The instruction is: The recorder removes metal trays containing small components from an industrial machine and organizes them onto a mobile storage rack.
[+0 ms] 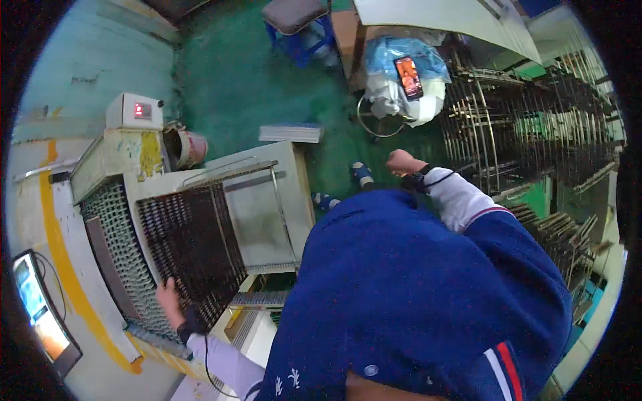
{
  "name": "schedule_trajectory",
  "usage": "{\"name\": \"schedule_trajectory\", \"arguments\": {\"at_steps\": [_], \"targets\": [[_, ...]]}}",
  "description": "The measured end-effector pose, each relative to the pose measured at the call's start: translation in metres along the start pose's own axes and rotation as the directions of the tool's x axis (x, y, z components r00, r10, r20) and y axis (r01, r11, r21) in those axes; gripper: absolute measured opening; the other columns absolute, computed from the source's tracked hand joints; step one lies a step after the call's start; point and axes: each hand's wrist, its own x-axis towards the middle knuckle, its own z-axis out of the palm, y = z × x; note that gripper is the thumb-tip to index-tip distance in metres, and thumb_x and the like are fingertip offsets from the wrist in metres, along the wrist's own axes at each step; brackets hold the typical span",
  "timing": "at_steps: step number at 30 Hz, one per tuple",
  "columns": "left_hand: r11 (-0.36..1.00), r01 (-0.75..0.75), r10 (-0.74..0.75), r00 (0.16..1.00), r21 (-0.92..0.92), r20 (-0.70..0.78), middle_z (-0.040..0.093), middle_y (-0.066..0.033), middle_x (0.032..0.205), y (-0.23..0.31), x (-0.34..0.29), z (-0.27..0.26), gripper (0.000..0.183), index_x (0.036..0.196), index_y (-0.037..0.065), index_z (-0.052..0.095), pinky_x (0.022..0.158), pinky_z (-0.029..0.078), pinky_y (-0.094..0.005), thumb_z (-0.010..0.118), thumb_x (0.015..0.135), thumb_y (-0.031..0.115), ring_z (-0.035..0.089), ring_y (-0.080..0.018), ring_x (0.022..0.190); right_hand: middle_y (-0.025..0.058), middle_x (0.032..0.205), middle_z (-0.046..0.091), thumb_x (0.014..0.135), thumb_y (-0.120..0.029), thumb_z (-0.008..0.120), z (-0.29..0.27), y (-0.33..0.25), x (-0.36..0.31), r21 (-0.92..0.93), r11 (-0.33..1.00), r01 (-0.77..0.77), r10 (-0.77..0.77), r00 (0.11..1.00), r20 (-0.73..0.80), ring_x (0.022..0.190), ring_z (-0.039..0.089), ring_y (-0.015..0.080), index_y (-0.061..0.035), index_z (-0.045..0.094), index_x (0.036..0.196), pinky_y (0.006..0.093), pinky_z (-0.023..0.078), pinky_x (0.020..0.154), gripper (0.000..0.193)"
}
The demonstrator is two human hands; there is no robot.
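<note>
The pale machine (107,158) carries a dark mesh (190,234) toward its right edge, beside a grey link belt (126,220). The left hand (172,305) seems to be reaching along the mesh's lower left edge, a step calling for careful finger placement; I cannot tell whether its grip is clamped. The right hand (404,163), fingers curled together, is well apart.
</note>
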Motion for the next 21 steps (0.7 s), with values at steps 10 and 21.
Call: {"name": "schedule_trajectory", "arguments": {"at_steps": [10,21], "targets": [[0.753,0.180,-0.309,0.946,-0.633,-0.097,0.051,-0.0129,0.112,0.005,-0.125,-0.138,0.047,0.117,-0.002,0.044,0.083,0.040,-0.0342,0.051,0.083,0.030,0.051,-0.0241,0.091,0.0052,0.051,0.053,0.063,-0.012,0.056,-0.022,-0.055,0.041,-0.216,0.951,0.221,-0.200,0.973,0.115,0.046,0.055,0.0205,-0.0052,0.057,0.057,0.0346,0.043,0.040,0.009],[0.195,-0.388,-0.475,0.767,-0.901,-0.433,0.053,-0.0161,0.109,-0.138,-0.175,-0.021,0.036,0.105,-0.010,0.049,0.086,0.040,-0.0370,0.055,0.081,0.016,0.050,-0.0258,0.098,0.0093,0.058,0.058,0.051,-0.018,0.059,0.001,-0.043,0.093,-0.487,0.766,0.419,-0.432,0.897,0.093,0.055,0.056,0.0305,-0.0083,0.061,0.055,0.0393,0.043,0.046,0.011]]}}
